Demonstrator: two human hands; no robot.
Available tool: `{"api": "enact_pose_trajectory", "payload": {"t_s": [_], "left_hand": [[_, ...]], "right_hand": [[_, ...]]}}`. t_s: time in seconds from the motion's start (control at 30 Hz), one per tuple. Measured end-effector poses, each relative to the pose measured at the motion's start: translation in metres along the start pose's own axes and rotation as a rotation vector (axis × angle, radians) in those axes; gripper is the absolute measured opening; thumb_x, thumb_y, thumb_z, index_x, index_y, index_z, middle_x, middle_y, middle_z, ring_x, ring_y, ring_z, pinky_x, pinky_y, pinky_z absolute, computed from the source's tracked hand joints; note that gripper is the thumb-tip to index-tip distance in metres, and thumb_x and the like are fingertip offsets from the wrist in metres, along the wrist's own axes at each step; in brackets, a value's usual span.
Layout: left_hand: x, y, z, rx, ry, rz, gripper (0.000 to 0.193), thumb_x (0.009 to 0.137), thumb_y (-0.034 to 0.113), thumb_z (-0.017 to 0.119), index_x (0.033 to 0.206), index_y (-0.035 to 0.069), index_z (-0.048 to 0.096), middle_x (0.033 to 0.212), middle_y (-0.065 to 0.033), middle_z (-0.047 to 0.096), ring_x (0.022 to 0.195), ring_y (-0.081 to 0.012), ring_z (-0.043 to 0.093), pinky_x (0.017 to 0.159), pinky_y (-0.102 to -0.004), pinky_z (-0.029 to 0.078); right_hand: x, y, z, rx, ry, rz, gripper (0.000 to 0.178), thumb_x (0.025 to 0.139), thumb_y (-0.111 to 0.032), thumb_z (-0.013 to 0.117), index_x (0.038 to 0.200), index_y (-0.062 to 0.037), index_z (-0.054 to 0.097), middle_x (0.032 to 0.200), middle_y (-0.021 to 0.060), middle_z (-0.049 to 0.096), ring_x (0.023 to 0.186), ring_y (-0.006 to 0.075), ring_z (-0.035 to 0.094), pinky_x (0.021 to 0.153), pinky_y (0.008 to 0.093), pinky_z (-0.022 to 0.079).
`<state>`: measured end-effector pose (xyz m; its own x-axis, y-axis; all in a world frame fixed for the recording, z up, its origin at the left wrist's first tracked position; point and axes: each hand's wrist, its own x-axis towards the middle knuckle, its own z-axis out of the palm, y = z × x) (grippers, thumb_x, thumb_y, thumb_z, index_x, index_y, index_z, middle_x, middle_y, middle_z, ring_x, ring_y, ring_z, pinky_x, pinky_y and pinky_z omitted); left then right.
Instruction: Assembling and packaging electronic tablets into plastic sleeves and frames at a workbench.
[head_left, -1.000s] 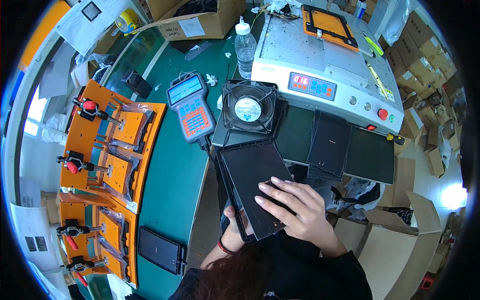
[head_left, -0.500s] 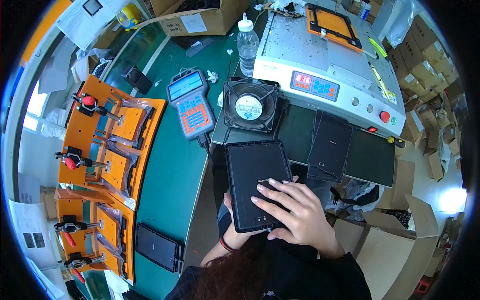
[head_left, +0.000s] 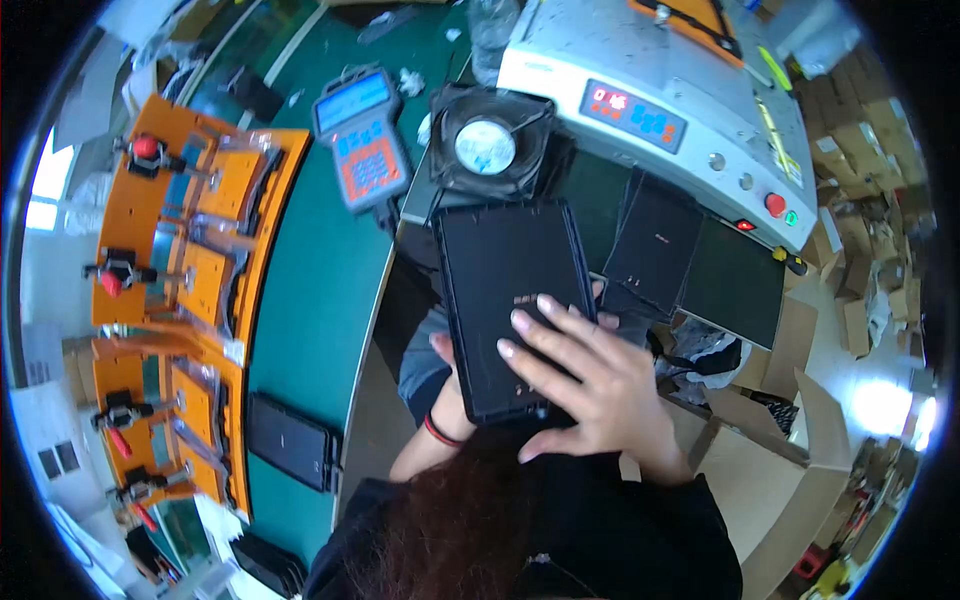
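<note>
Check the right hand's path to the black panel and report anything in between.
Nothing visible stands between them: the right hand has its fingertips over the lower right part of the black panel. The left hand holds the surrounding black frame from below, out of the way.

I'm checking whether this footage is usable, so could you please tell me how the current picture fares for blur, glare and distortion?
Head view: the white machine's display is smeared by blur; head view: glare burns out a patch of floor at the right; head view: fisheye distortion, with black corners; head view: the right hand on the black casing looks slightly soft but readable.
</note>
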<state>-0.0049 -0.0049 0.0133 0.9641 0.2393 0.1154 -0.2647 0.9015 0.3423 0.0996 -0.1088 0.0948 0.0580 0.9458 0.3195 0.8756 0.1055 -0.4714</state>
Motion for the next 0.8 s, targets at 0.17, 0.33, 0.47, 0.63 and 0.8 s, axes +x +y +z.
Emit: {"api": "enact_pose_trajectory", "payload": {"t_s": [0.17,0.33,0.47,0.63,0.8], "left_hand": [[0.013,0.028,0.003,-0.137,-0.267,0.127,0.132,0.051,0.081,0.061,0.142,0.001,0.009,0.137,-0.0268,0.03,0.124,-0.0406,0.037,0.102,-0.0506,0.033],[-0.035,0.055,-0.007,-0.105,-0.006,0.498,0.138,0.044,0.08,0.066,0.142,0.002,0.007,0.135,-0.0303,0.031,0.114,-0.0449,0.043,0.095,-0.0559,0.037],[-0.069,0.057,-0.01,0.011,0.001,0.745,0.135,0.046,0.078,0.067,0.144,0.008,0.007,0.14,-0.0297,0.021,0.115,-0.0467,0.041,0.095,-0.058,0.036],[-0.125,0.063,0.001,0.074,0.082,0.947,0.138,0.044,0.079,0.066,0.144,0.005,0.006,0.145,-0.0266,0.008,0.126,-0.0497,0.026,0.099,-0.0614,0.028],[-0.201,0.083,0.031,0.338,0.448,0.938,0.113,0.064,0.066,0.067,0.142,0.002,0.016,0.141,-0.0234,0.027,0.129,-0.0434,0.028,0.104,-0.0534,0.027]], "right_hand": [[-0.007,0.019,-0.013,0.237,0.465,0.106,0.033,0.089,-0.032,0.045,0.094,-0.003,0.062,0.101,0.0112,0.061,0.094,0.0248,0.058,0.094,0.0482,0.034],[0.023,0.005,0.036,0.954,-0.342,0.374,0.02,0.088,-0.011,0.049,0.095,0.0075,0.055,0.084,0.0116,0.061,0.074,0.0171,0.056,0.071,0.0274,0.044],[0.042,-0.035,0.076,1.46,-0.795,0.305,0.028,0.095,-0.016,0.045,0.103,0.0085,0.055,0.085,0.0105,0.062,0.072,0.0118,0.055,0.069,0.0244,0.045],[0.06,-0.067,0.103,1.52,-1.122,0.376,0.031,0.098,-0.024,0.038,0.089,0.0013,0.053,0.073,0.005,0.054,0.067,0.0106,0.049,0.067,0.025,0.042],[0.077,-0.11,0.124,1.667,-1.259,0.407,0.041,0.099,-0.034,0.031,0.083,-0.002,0.05,0.068,0.0038,0.048,0.064,0.0112,0.044,0.066,0.0264,0.038]]}}
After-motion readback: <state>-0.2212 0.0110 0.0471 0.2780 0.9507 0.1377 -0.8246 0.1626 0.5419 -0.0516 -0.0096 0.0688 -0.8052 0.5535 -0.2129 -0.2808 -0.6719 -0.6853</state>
